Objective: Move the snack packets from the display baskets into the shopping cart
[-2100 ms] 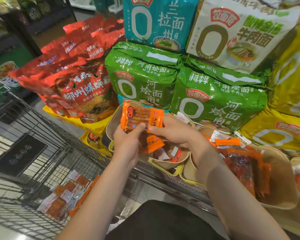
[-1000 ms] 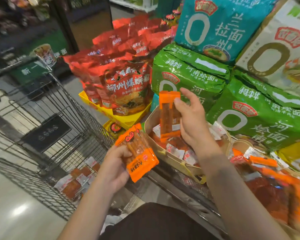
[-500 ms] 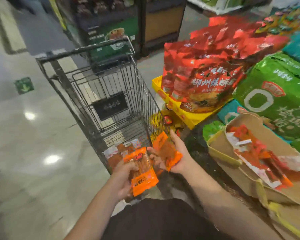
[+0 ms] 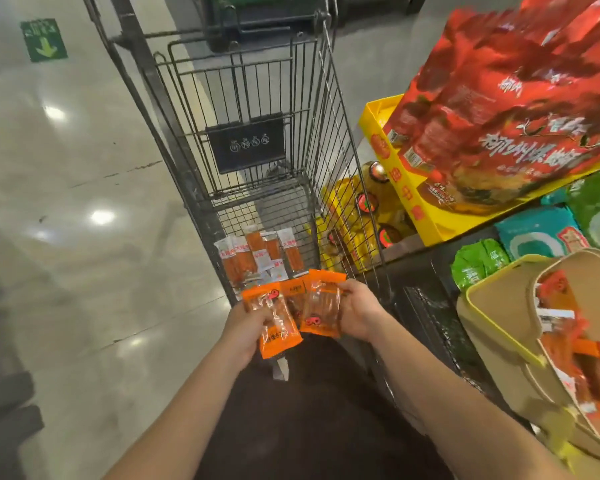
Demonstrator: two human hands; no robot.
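Orange clear-windowed snack packets (image 4: 293, 308), brown sticks inside

orange packets (image 4: 321, 308), black cart (image 4: 257, 140), tan baskets (image 4: 499, 327)

The wire shopping cart (image 4: 243, 98) holds several orange snack packets (image 4: 257, 254) on its floor.

Soft indoor light is reflected as bright glare spots on the polished floor (image 4: 66, 188). The red bags (image 4: 520, 109) and baskets (image 4: 510, 327) are smeared by motion blur; straight lines are bowed by wide-angle distortion.
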